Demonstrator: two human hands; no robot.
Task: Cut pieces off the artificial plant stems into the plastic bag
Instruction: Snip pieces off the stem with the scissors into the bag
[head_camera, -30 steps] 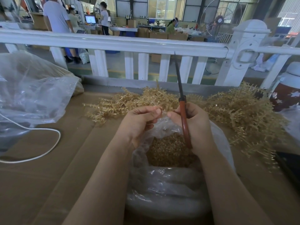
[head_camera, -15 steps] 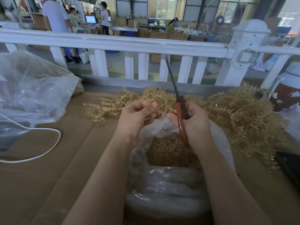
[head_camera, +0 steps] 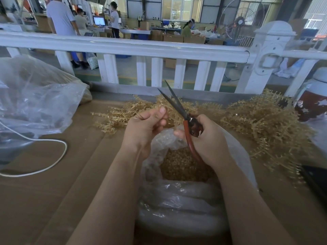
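My right hand grips red-handled scissors whose dark blades are spread and point up to the left. My left hand is pinched shut just left of the blades; what it holds is too small to make out. Both hands hover over the mouth of a clear plastic bag that holds a heap of golden cut pieces. A pile of golden artificial plant stems lies on the table behind the hands and to the right.
The brown cardboard-covered table carries a large crumpled clear bag and a white cord at the left. A white railing runs along the far edge. A red-and-white container stands at the right, a dark object below it.
The scissors tilted from near upright to pointing up-left, and their blades opened. My left hand rose slightly toward the blades.
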